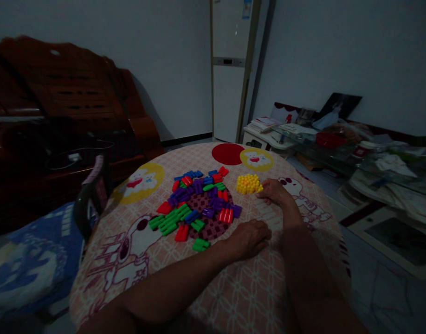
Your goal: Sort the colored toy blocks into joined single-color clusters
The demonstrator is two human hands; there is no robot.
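Note:
My right hand [274, 190] is at the right edge of a tight cluster of yellow plastic building blocks [247, 184]. Its thumb and forefinger close on a yellow block [259, 189] at that edge; whether this one is joined to the others I cannot tell. Nearer to me, my left hand [249, 239] rests palm down on the tablecloth, fingers loosely bent and nothing seen in them. Left of both hands lie scattered blocks: green blocks [171, 219], purple blocks [217, 203], red blocks [226, 215] and blue blocks [192, 216]. One green block [201, 245] lies nearest my left forearm.
The round table wears a patterned pink cloth [254, 287]. A chair [89, 195] stands at its left, with a wooden sofa [70, 93] behind. A tall white cabinet unit [229, 97] is in the corner. On the right, a glass-topped stand [303, 134] carries papers and clutter.

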